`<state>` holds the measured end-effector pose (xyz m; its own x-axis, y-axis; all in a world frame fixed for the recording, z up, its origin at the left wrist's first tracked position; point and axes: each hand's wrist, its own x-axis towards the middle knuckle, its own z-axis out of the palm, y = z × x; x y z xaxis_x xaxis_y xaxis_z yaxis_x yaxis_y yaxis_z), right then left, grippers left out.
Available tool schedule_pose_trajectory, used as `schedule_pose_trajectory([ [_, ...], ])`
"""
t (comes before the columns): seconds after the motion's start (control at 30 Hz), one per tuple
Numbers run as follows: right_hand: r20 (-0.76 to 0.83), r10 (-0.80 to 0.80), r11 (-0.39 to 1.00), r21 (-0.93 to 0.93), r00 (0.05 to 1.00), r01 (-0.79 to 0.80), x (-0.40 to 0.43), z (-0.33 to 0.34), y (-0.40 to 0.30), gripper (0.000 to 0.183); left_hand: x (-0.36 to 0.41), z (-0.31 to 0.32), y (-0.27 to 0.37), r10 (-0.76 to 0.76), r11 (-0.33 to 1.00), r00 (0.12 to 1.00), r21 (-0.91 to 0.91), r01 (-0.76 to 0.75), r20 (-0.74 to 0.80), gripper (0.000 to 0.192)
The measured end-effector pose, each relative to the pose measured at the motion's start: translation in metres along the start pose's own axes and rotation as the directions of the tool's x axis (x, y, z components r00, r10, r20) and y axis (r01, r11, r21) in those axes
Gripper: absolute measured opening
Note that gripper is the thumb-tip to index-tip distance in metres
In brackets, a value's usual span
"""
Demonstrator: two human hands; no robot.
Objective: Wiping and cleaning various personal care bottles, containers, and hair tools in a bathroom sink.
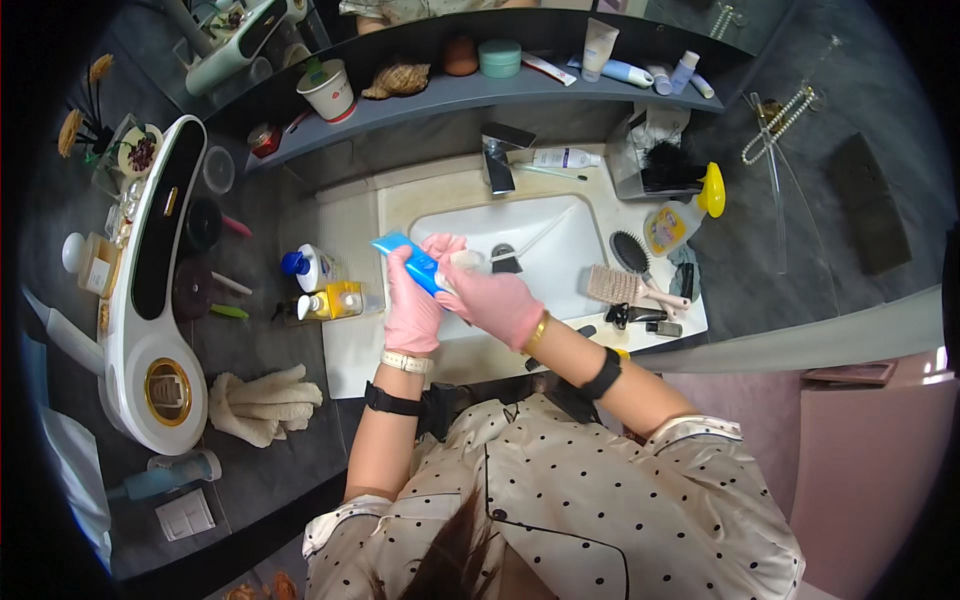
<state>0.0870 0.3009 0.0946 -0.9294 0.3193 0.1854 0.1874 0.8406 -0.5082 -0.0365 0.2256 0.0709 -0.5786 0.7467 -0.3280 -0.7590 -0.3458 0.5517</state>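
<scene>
Both of my hands wear pink gloves and meet over the left part of a white sink basin (555, 289). My left hand (411, 304) is closed around a blue squeeze tube (414, 262), whose flat end points up and left. My right hand (495, 300) grips the tube's lower end, where a small white part shows between the fingers. Beyond my right fingers is a whitish round thing (466, 260), partly hidden, which I cannot identify. The black drain (505, 259) and a thin white stick-like thing (547, 232) lie in the basin. A black faucet (498, 161) stands behind it.
Left of the basin stand pump bottles (319, 268). On the right are a yellow-topped spray bottle (671, 225), a black hairbrush (630, 251), a pink hairbrush (616, 285) and small black items. A shelf (450, 101) with jars and tubes curves above. A towel (266, 405) hangs at left.
</scene>
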Motion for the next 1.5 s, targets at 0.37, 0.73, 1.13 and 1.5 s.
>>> schedule_pose_trajectory([
  [0.37, -0.341, 0.089, 0.812, 0.569, 0.936, 0.13, -0.045, -0.022, 0.02, 0.04, 0.023, -0.051, 0.018, -0.026, 0.786, 0.892, -0.542, 0.298, 0.452, 0.039],
  [0.73, -0.491, -0.005, 0.795, 0.527, 0.871, 0.301, 0.007, 0.017, -0.009, 0.023, -0.009, -0.006, -0.023, -0.033, 0.991, 0.971, -0.132, 0.001, -0.237, 0.046],
  [1.13, -0.131, 0.266, 0.107, 0.989, 0.955, 0.106, 0.025, -0.005, 0.018, 0.031, -0.013, -0.03, -0.021, -0.106, 0.709, 0.991, -0.692, 0.136, 0.085, 0.017],
  [1.5, -0.369, -0.351, 0.887, 0.164, 0.861, 0.432, -0.005, 0.007, -0.003, 0.067, 0.015, -0.078, -0.017, -0.08, 0.839, 0.992, -0.544, 0.015, -0.097, 0.029],
])
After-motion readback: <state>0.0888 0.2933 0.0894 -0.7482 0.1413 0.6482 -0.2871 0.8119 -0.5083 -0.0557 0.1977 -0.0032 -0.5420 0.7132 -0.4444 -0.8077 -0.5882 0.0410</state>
